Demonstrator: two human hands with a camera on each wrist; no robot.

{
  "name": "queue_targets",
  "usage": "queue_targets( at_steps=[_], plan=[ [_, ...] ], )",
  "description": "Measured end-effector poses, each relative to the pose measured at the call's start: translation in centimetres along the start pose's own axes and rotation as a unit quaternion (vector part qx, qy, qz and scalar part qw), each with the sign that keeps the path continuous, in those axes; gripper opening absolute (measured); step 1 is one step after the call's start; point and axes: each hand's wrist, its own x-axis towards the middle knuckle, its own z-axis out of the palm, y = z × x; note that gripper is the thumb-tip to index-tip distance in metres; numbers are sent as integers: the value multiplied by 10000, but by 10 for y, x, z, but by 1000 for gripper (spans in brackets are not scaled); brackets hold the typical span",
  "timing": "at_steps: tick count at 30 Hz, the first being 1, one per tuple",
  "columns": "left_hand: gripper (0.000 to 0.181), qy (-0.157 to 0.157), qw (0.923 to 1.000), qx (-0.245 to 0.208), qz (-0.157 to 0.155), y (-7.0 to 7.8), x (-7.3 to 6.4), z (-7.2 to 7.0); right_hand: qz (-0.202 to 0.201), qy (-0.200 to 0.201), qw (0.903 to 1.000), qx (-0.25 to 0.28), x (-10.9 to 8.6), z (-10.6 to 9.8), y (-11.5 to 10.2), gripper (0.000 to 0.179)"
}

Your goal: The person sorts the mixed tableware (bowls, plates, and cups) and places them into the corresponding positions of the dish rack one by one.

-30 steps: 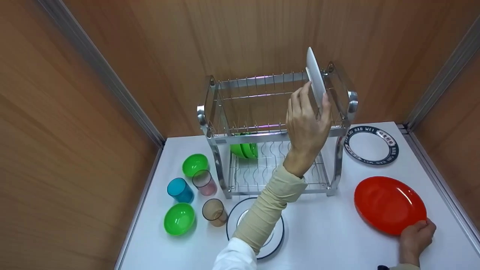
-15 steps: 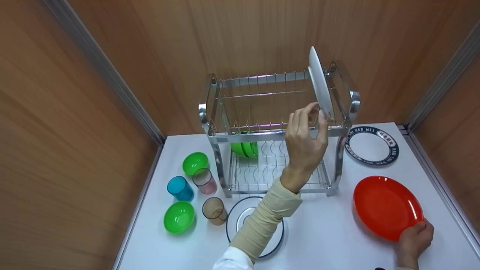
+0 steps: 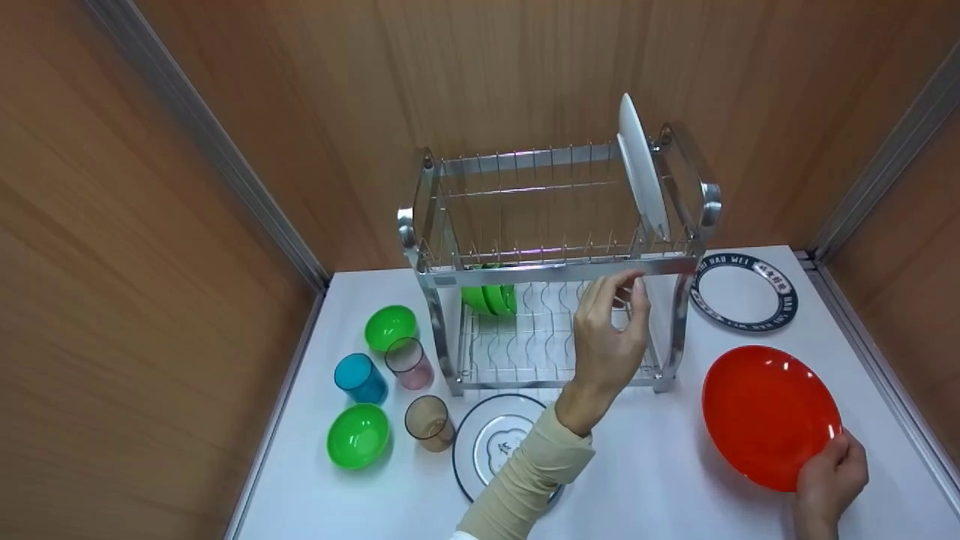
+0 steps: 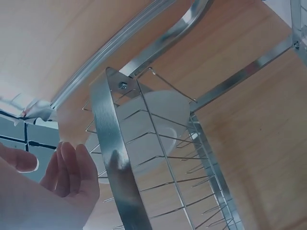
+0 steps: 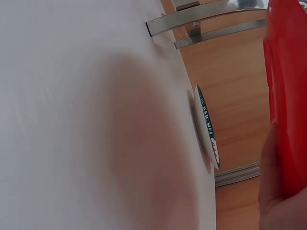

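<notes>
A red plate (image 3: 772, 420) is gripped at its lower right edge by my right hand (image 3: 832, 476). In the right wrist view the red plate (image 5: 290, 96) stands clear of the tabletop, its shadow beneath. My left hand (image 3: 611, 330) is in front of the steel dish rack (image 3: 525, 271), thumb and fingers bent loosely apart with nothing between them. A white plate (image 3: 641, 169) stands on edge at the right end of the rack's upper tier. From below, the left wrist view shows that white plate (image 4: 158, 124) behind the wires, with my left hand (image 4: 67, 177) beside it.
Green bowls (image 3: 489, 300) sit in the lower tier's left end. Left of the rack are two more green bowls (image 3: 358, 436), a blue cup (image 3: 361, 379), a pink cup (image 3: 409, 364) and a brown cup (image 3: 430, 424). A blue-rimmed plate (image 3: 472, 442) lies under my left forearm; a dark-rimmed plate (image 3: 786, 300) lies right.
My left hand has let go of the white plate and moved down, away from the upper tier. My right hand has raised and tilted the red plate, shifting it slightly left.
</notes>
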Motion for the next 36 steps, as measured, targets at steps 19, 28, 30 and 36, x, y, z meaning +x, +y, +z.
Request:
queue_targets(
  at_steps=[19, 28, 30, 36],
  plan=[
    [19, -614, 9932, -641, -755, -7, -60, 10, -607, -390, 9945, 754, -58, 3, -29, 57],
    [36, -1317, 9694, -1269, -1637, -1, -88, 17, -1571, -481, 9789, 1215, -80, 16, -37, 47],
    [41, -1567, 9578, -1470, -1907, 3, -91, 19, -1613, -535, 9781, 1201, -85, 18, -39, 49],
    [48, -2001, 9360, -1996, -2100, 10, -100, 20, -1510, -599, 9814, 1024, -92, 24, -46, 48]
  ],
)
